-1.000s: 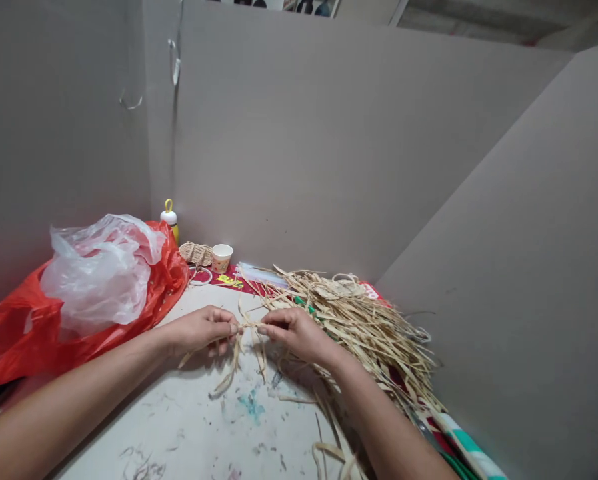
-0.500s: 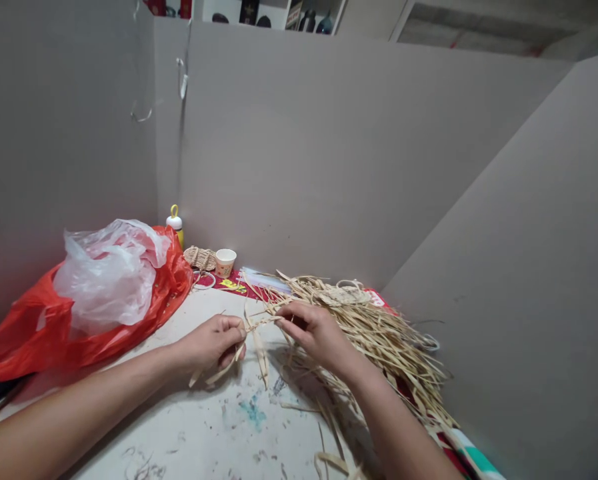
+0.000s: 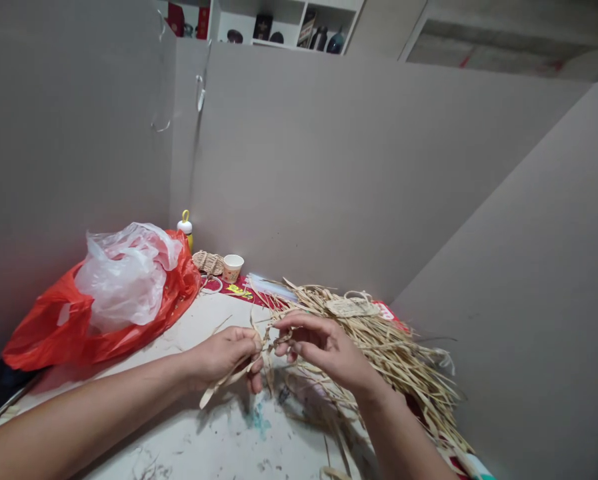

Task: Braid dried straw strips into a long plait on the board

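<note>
My left hand (image 3: 227,357) is closed in a pinch on a few pale straw strips (image 3: 229,383) that hang down toward the stained white table (image 3: 189,433). My right hand (image 3: 323,350) is just to its right, fingers curled and pinching the same strips where they cross. Both hands are held slightly above the table. Behind and under my right hand lies a large heap of loose straw strips (image 3: 393,353), with a small woven straw piece (image 3: 351,307) on top of it.
A red plastic bag (image 3: 59,327) with a clear bag (image 3: 126,277) on it fills the left side. At the back corner stand a yellow bottle with a white cap (image 3: 185,225), a small woven basket (image 3: 207,262) and a paper cup (image 3: 233,267). Grey partition walls enclose the table on three sides.
Both hands have risen slightly off the table and drawn closer together; my right fingers have curled over the strips. The view has tilted upward.
</note>
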{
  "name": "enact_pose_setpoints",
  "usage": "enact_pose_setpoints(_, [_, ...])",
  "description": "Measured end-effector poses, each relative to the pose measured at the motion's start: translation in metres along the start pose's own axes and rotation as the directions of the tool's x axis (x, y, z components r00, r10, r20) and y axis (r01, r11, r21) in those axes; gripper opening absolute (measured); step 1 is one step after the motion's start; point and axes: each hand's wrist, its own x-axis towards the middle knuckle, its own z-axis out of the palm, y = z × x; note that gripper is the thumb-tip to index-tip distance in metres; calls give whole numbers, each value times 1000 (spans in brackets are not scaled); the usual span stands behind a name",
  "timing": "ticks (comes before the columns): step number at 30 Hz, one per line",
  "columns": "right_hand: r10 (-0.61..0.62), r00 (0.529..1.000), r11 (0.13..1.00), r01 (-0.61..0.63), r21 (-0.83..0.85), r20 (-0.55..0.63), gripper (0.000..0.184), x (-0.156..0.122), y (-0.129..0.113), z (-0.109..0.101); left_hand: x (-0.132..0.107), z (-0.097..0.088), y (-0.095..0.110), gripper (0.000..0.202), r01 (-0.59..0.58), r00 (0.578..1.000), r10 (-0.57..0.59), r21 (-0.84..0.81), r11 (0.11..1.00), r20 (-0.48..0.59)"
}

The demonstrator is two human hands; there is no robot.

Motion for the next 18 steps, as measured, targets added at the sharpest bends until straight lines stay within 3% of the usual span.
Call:
enact_pose_setpoints(5, [-21,999,1000,21,-6,-43,17,0,0,9,-1,2,1,17,-7,998,2,-69,998,-69])
enact_pose_setpoints(13, [-191,972,957,152,-248,-139,19,1,12,16,2,2,3,22,-70,968,42,-105,992,-247])
enact_pose_setpoints(15, [-293,941,889,204,-410,-167,21,2,16,14,1,2,5,22,-88,960,61,-85,993,-274])
enact_pose_setpoints(18, [-464,879,710,294,-640,-112,24,2,22,11,1,2,6,20,-155,944,142,-22,988,-299])
